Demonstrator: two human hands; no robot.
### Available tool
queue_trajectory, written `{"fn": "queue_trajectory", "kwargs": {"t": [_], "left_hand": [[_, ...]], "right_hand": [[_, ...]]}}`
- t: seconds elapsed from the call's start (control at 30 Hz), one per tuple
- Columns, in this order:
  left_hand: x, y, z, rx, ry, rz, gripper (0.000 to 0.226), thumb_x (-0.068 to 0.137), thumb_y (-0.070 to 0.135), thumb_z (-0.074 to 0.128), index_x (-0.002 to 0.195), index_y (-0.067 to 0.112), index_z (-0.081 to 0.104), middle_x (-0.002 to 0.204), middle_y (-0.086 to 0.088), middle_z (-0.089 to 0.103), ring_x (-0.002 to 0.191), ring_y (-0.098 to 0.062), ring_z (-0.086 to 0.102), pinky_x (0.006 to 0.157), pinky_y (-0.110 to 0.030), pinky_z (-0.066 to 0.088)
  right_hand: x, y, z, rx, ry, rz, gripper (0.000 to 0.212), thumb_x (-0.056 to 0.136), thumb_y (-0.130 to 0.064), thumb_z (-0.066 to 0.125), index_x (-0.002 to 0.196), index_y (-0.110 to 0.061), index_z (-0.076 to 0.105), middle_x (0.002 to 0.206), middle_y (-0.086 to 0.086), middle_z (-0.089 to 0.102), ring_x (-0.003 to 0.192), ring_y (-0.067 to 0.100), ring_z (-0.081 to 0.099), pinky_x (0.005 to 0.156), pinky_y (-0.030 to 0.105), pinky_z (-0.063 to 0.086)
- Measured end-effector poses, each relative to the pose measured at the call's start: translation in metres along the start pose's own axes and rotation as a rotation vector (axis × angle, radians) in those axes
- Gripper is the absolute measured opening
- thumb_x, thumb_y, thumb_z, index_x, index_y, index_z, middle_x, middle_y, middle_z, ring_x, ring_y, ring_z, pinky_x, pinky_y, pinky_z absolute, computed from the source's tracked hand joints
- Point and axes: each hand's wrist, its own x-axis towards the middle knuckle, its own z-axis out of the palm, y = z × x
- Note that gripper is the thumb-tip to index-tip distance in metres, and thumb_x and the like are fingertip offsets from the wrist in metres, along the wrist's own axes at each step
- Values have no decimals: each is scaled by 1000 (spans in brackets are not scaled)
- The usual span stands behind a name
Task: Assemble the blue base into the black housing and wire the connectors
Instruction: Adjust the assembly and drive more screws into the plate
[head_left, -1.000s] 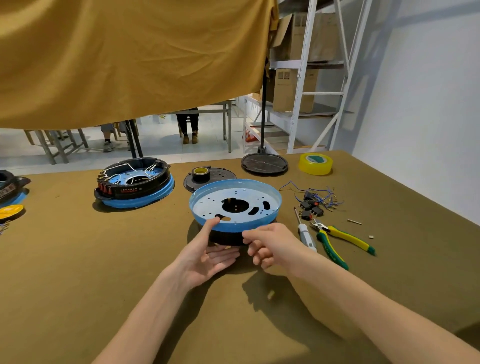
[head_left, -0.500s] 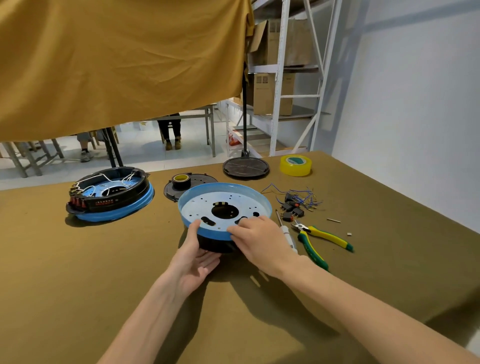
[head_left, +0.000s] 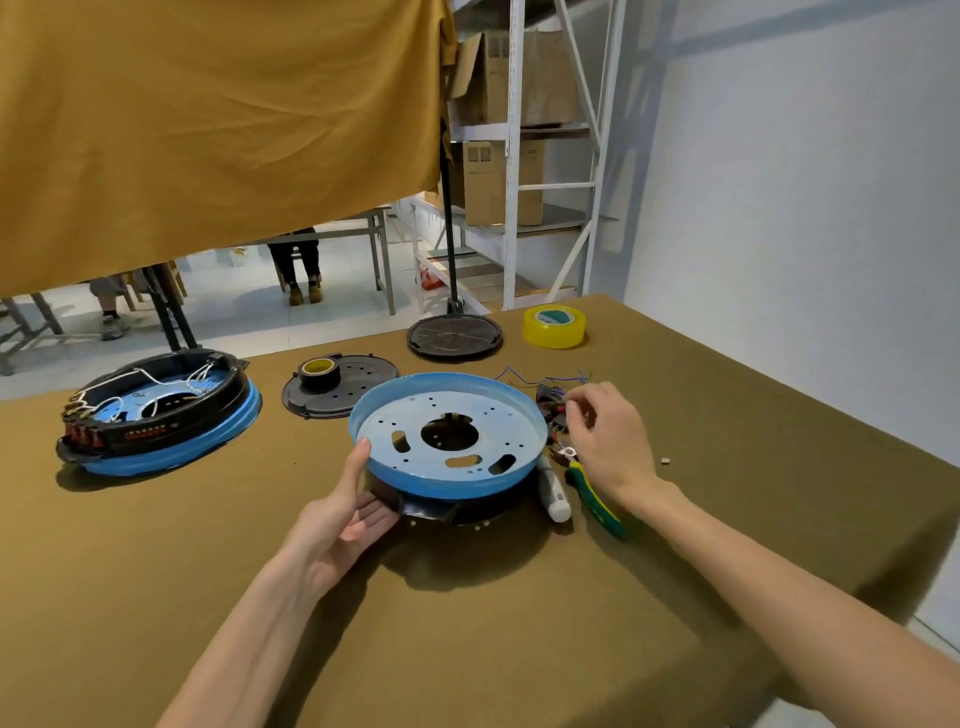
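Observation:
The blue base (head_left: 447, 431), a round dish with a perforated pale plate, sits on top of the black housing (head_left: 457, 506) at the table's middle. My left hand (head_left: 343, 514) holds their left edge, thumb up against the blue rim and fingers under the housing. To the right, my right hand (head_left: 608, 441) hovers over a pile of black connectors with thin blue and red wires (head_left: 548, 397). Its curled thumb and forefinger pinch one connector in the pile.
A finished black-and-blue unit (head_left: 156, 415) with white wires stands at the left. Behind lie a grey disc with a black tape roll (head_left: 319, 371), a dark round stand base (head_left: 454, 338) and yellow tape (head_left: 554, 326). A screwdriver (head_left: 553, 493) and green-yellow pliers (head_left: 595, 499) lie beside the housing.
My right hand left the blue base's front rim and moved right to the connector pile. My left hand stayed at the left edge of the base.

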Motion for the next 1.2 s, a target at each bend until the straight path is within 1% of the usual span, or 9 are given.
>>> {"fn": "queue_trajectory", "kwargs": {"t": [0.1,0.2,0.33,0.47,0.6,0.67,0.77,1.0,1.2], "left_hand": [[7,0,3,36,-7,12,89,53,57,91,114,3,54,136,-23,59,103,-30,69,72,-38,62],[14,1,6,64,36,11,118,44,62,89,135,-3,51,141,-23,58,116,-34,66,79,-38,60],[18,0,2,66,30,13,120,48,61,88,141,-4,47,138,-25,59,113,-34,67,72,-37,61],[19,-1,0,76,14,7,108,62,59,85,140,-7,49,127,-26,64,96,-30,72,72,-36,61],[18,7,-3,71,54,37,98,65,64,83,132,-2,54,119,-22,67,89,-24,75,65,-33,62],[18,16,-13,54,84,64,101,58,67,82,131,1,55,122,-22,66,98,-22,73,61,-30,60],[22,27,-33,18,156,115,105,54,63,85,134,4,52,137,-25,60,125,-34,61,93,-45,58],[15,32,-57,-38,177,187,103,52,59,85,133,6,50,141,-25,57,128,-36,58,99,-47,54],[14,39,-79,-83,188,155,87,60,61,82,122,6,54,139,-25,58,126,-35,59,96,-44,54]], "right_hand": [[17,42,-7,-303,-90,172,23,98,-11,54,114,-11,71,114,10,62,103,29,60,90,43,50],[24,67,-8,-572,-264,270,26,94,-8,55,114,-7,70,118,17,58,108,37,58,92,45,49],[28,74,-2,-554,-322,301,18,93,1,52,90,-1,70,98,17,63,92,37,64,77,43,56],[32,68,-1,-583,-360,263,11,98,-5,53,98,-3,64,103,17,66,91,36,63,75,41,54],[37,50,2,-291,-198,197,13,104,-19,55,107,-8,62,98,10,66,89,30,63,77,45,55],[41,34,2,-100,-108,182,11,102,-18,60,108,-10,64,94,2,66,85,20,62,75,34,53],[42,8,5,87,-27,144,5,100,-15,64,105,-16,66,85,-11,62,78,2,59,64,9,44],[18,-53,33,313,-115,54,4,97,-13,67,98,-16,69,80,-5,67,74,6,63,65,13,46],[-20,-102,60,354,-284,-300,9,97,-14,68,105,-14,70,94,-7,70,86,4,64,76,18,54]]}}
